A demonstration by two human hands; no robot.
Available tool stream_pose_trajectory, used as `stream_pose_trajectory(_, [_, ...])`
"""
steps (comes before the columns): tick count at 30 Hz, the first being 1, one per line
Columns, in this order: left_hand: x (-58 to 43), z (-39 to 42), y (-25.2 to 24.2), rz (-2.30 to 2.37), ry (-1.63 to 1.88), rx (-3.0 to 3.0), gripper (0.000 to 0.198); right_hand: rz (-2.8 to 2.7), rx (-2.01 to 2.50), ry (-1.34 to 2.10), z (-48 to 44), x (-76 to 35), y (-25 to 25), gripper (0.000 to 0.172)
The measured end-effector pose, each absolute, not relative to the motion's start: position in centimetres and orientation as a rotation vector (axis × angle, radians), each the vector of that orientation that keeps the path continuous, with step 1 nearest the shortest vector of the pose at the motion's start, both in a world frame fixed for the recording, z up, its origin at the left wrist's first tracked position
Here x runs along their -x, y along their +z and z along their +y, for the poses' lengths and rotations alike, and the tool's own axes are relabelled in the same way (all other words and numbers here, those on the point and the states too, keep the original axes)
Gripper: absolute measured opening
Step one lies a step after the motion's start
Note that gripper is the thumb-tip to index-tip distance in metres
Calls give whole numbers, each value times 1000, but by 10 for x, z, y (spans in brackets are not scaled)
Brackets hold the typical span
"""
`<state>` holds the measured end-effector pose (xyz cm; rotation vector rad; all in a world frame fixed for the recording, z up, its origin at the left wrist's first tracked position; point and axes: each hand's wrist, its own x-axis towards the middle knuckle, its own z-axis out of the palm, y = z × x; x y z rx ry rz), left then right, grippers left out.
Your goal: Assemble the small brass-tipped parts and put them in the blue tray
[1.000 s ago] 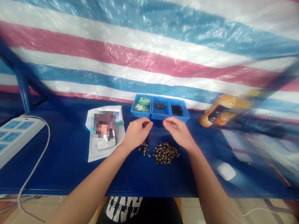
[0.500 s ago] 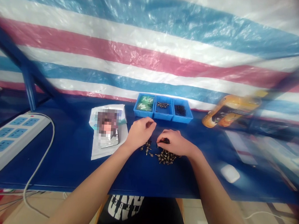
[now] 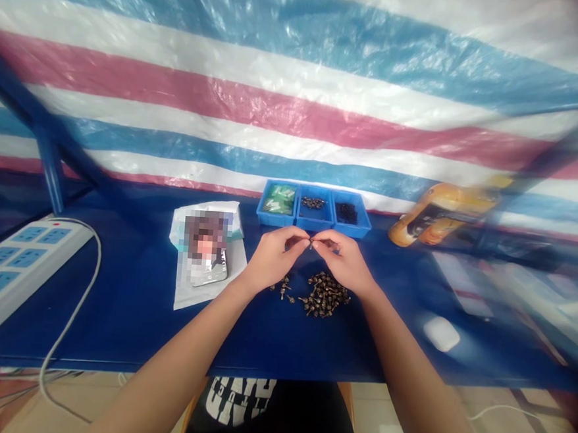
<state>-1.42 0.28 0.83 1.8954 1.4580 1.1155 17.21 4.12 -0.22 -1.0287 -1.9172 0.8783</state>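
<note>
sitting behind both hands: blue tray point(image 3: 313, 226), phone point(image 3: 207, 263) leftward.

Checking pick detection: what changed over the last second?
The right hand dipped to the pile of small brass parts, then rose toward the left hand. Both hands now pinch one small part between their fingertips above the table. The left hand barely moved. The pile, blue bins, phone and power strip stayed put.
</note>
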Motion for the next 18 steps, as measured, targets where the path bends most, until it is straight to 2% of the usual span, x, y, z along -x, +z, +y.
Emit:
stream_pose_trajectory(10, [15,6,2,1418,1253,-1840,17,-1644,945,1280,41,-168,-6,20])
stream_pose_trajectory(18, [12,5,1,1333,1226,-1849,19,-1537,998,1384,40,-167,0,24])
